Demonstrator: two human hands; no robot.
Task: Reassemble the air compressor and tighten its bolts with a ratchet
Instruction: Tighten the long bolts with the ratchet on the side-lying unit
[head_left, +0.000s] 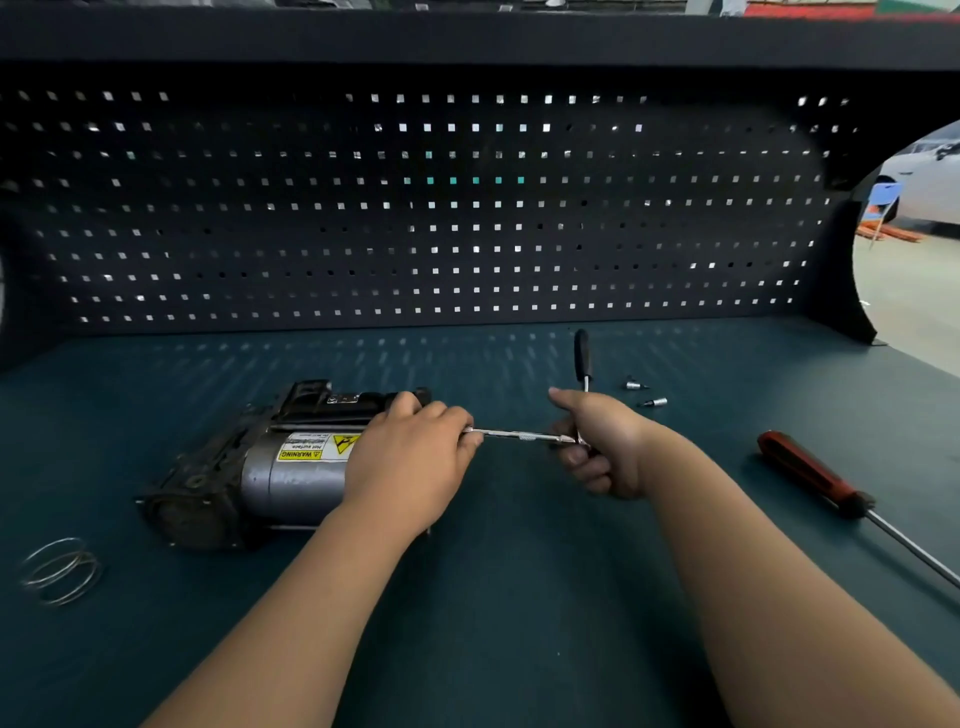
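The air compressor (270, 462) lies on its side on the green bench, a grey motor cylinder with a yellow warning label and a dark housing at its left end. My left hand (410, 462) rests over the cylinder's right end, fingertips pinching the tip of a chrome extension bar (519, 434). The bar runs level to the right into the ratchet, whose black handle (583, 358) points away toward the pegboard. My right hand (602, 447) is closed around the ratchet head. The bolt end of the compressor is hidden under my left hand.
Two small chrome sockets (635, 385) (655, 402) lie behind my right hand. A red-handled screwdriver (810, 473) lies at the right, shaft toward the bench edge. A coiled wire spring ring (60, 571) sits at front left. A dark pegboard (415, 208) walls the back.
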